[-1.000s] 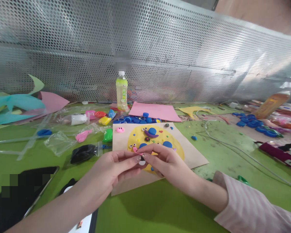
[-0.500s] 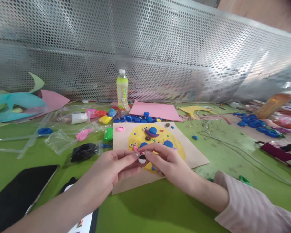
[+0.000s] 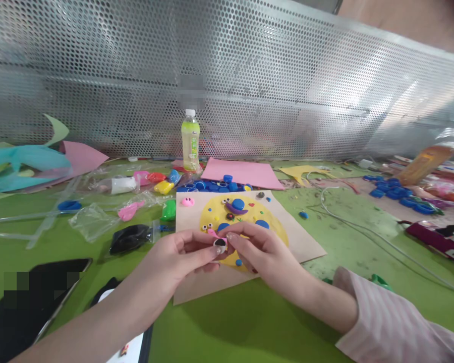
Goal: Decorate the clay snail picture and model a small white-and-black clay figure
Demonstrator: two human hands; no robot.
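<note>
My left hand [image 3: 183,257] pinches a small round black-and-white clay piece [image 3: 220,244] between thumb and fingers, the black part on top. Beside it, my right hand [image 3: 257,247] has its thumb and index fingertips pinched together, close against the piece's right side. What those fingertips hold, if anything, is hidden. Under both hands lies a beige paper sheet [image 3: 196,291] with a yellow round shape [image 3: 276,222] on it. That shape carries blue clay domes [image 3: 237,204], a purple curved strip [image 3: 234,209] and small googly eyes [image 3: 208,227]. A pink clay blob [image 3: 187,201] sits at the sheet's upper left.
Bags of coloured clay [image 3: 164,187] and a black clay packet [image 3: 130,239] lie left. A drink bottle [image 3: 190,143], pink paper [image 3: 242,172] and blue caps [image 3: 212,186] stand behind. A dark tablet [image 3: 34,302] is near left; a white cable [image 3: 378,232] crosses the right.
The black-and-white piece has tilted and moved slightly left, with my left thumb now across its lower side. My right fingertips have come away from its top to its right side.
</note>
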